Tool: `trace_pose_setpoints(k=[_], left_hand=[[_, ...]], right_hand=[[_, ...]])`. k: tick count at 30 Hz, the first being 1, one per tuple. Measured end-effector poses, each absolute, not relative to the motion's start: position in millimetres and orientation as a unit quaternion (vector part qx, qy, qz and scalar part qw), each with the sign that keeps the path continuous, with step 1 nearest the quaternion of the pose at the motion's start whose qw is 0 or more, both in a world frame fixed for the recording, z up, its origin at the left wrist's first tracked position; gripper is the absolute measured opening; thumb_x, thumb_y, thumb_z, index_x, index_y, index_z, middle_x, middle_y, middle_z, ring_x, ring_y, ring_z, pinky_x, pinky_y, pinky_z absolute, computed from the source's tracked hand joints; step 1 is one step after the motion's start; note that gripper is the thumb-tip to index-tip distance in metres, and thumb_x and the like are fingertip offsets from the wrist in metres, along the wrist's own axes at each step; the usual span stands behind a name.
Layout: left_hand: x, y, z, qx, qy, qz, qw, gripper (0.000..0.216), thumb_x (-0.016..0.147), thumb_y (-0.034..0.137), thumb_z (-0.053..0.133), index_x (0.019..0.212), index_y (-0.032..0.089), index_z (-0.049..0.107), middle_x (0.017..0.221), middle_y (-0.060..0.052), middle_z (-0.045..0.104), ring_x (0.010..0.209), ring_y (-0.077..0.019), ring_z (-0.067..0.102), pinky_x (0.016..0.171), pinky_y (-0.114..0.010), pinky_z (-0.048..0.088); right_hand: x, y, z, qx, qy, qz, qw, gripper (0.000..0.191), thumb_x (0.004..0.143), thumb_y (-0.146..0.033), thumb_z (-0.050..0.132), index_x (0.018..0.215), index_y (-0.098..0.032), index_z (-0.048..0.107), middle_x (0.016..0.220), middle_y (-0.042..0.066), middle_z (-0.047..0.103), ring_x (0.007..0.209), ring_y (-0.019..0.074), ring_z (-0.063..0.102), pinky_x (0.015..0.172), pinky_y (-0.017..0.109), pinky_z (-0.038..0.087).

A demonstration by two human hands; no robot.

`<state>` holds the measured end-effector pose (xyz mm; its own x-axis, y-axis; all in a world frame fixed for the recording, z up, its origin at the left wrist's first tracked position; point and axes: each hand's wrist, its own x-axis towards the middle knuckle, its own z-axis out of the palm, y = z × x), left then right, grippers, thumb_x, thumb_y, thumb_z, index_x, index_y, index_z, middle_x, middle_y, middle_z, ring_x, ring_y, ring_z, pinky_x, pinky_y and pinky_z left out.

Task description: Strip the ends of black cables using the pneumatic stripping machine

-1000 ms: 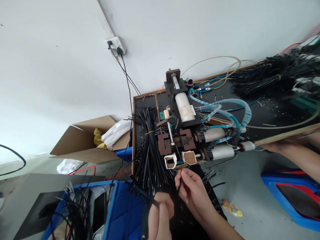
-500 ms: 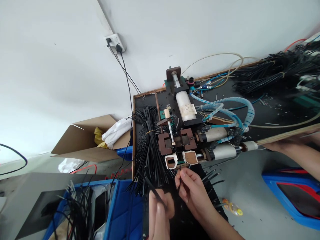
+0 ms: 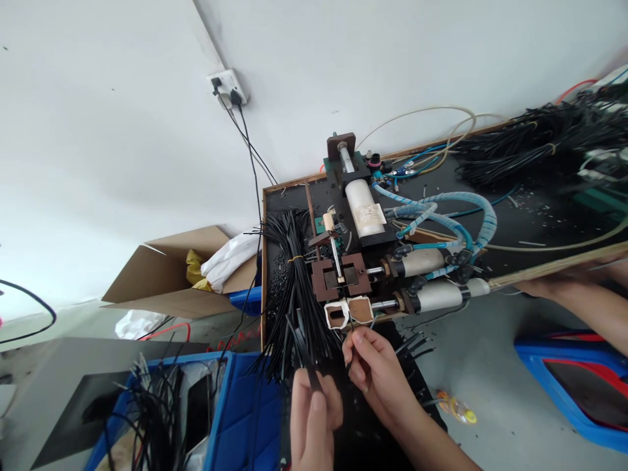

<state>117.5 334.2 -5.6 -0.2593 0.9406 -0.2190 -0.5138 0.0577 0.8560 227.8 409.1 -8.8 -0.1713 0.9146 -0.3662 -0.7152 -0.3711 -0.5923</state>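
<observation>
Black cables (image 3: 303, 343) stick up from my left hand (image 3: 315, 418), which is closed round them at the bottom centre. My right hand (image 3: 373, 366) pinches one thin black cable (image 3: 350, 322) just in front of the machine. That cable runs up between two white-edged jaws (image 3: 362, 310), which are pressed together. Behind them, the brown blade blocks (image 3: 342, 276) also stand close together under a slim metal rod. A tied bundle of black cables (image 3: 297, 281) lies left of the machine, its lower ends near my left hand.
Pneumatic cylinders (image 3: 436, 299) and blue hoses (image 3: 483, 216) reach right from the machine. A blue bin (image 3: 245, 412) with cables stands lower left, beside an open cardboard box (image 3: 142, 278). At the right edge is another person's arm (image 3: 579, 297). More cable bundles (image 3: 520, 144) lie at the back right.
The right jaw and right blade block have slid left, closing round the cable at my right hand. The cables in my left hand have swung up and right. My right hand has barely moved.
</observation>
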Motion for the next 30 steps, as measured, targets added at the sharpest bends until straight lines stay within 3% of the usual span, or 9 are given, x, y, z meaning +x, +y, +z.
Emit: trace_pose_setpoints(k=[6,9,13,17,20,22,24,27,30], left_hand=[[119.8,334.9,0.0,0.231,0.46,0.639,0.571,0.039,0.099,0.047,0.076,0.081,0.024,0.05,0.059,0.01,0.04,0.051,-0.0082,0.019,0.05,-0.019,0.024],[119.5,334.9,0.5,0.232,0.464,0.634,0.574,0.043,0.096,0.046,0.081,0.081,0.024,0.047,0.06,0.011,0.041,0.05,-0.007,0.022,0.05,-0.019,0.024],[120.5,334.5,0.6,0.238,0.47,0.627,0.573,0.045,0.092,0.043,0.086,0.08,0.023,0.048,0.061,0.011,0.042,0.048,-0.005,0.025,0.048,-0.018,0.024],[121.6,335.1,0.7,0.26,0.465,0.629,0.566,0.042,0.095,0.043,0.083,0.078,0.022,0.05,0.058,0.011,0.044,0.046,-0.0041,0.026,0.048,-0.017,0.023],[121.2,335.2,-0.1,0.271,0.46,0.628,0.567,0.04,0.097,0.042,0.08,0.079,0.022,0.05,0.058,0.01,0.046,0.046,-0.0041,0.028,0.048,-0.018,0.023],[120.9,334.9,-0.6,0.284,0.457,0.63,0.56,0.037,0.098,0.041,0.08,0.081,0.021,0.053,0.059,0.009,0.048,0.047,-0.0046,0.031,0.049,-0.018,0.023],[121.7,334.8,0.1,0.292,0.449,0.638,0.553,0.03,0.099,0.044,0.077,0.087,0.022,0.061,0.064,0.007,0.052,0.048,-0.0057,0.034,0.05,-0.019,0.026],[127.3,336.7,5.0,0.302,0.451,0.656,0.525,0.031,0.104,0.05,0.066,0.092,0.022,0.072,0.078,0.0,0.061,0.052,-0.0092,0.043,0.051,-0.023,0.034],[136.0,340.4,13.5,0.354,0.495,0.661,0.438,0.045,0.108,0.05,0.056,0.077,0.022,0.073,0.104,-0.009,0.068,0.08,-0.0221,0.064,0.07,-0.033,0.05]], right_hand=[[237.9,404.3,-17.7,-0.422,-0.297,0.691,0.506,0.047,0.095,-0.059,0.069,0.07,-0.021,0.057,0.064,-0.003,0.055,0.048,0.0095,0.04,0.047,0.025,0.028],[249.2,402.5,-23.0,-0.503,-0.499,0.601,0.369,0.046,0.099,-0.043,0.058,0.06,-0.023,0.043,0.057,-0.005,0.042,0.053,0.0125,0.038,0.054,0.028,0.027],[260.2,400.3,-23.0,-0.608,-0.639,0.419,0.214,0.047,0.084,-0.014,0.065,0.055,-0.022,0.03,0.054,-0.005,0.035,0.057,0.0142,0.028,0.06,0.034,0.017],[262.4,393.4,-3.0,-0.624,-0.623,0.359,0.307,0.037,0.09,-0.019,0.065,0.061,-0.023,0.043,0.063,-0.003,0.043,0.059,0.0163,0.036,0.061,0.033,0.023],[261.7,388.6,19.2,-0.497,-0.606,0.463,0.414,0.019,0.101,-0.033,0.064,0.086,-0.024,0.072,0.08,0.003,0.061,0.068,0.0201,0.054,0.064,0.033,0.037],[259.4,388.3,28.3,-0.416,-0.577,0.546,0.443,0.024,0.105,-0.039,0.06,0.102,-0.025,0.08,0.096,0.008,0.068,0.08,0.0231,0.062,0.07,0.034,0.045],[254.3,390.4,29.4,-0.376,-0.539,0.595,0.463,0.032,0.108,-0.042,0.058,0.097,-0.024,0.083,0.1,0.009,0.069,0.085,0.0235,0.064,0.074,0.034,0.047],[242.9,394.6,20.1,-0.347,-0.442,0.666,0.49,0.04,0.108,-0.049,0.058,0.087,-0.022,0.078,0.086,0.004,0.064,0.062,0.0149,0.052,0.058,0.03,0.039],[234.4,398.5,10.3,-0.328,-0.347,0.707,0.522,0.042,0.106,-0.055,0.061,0.084,-0.021,0.068,0.081,0.002,0.065,0.052,0.0104,0.04,0.049,0.027,0.028]])
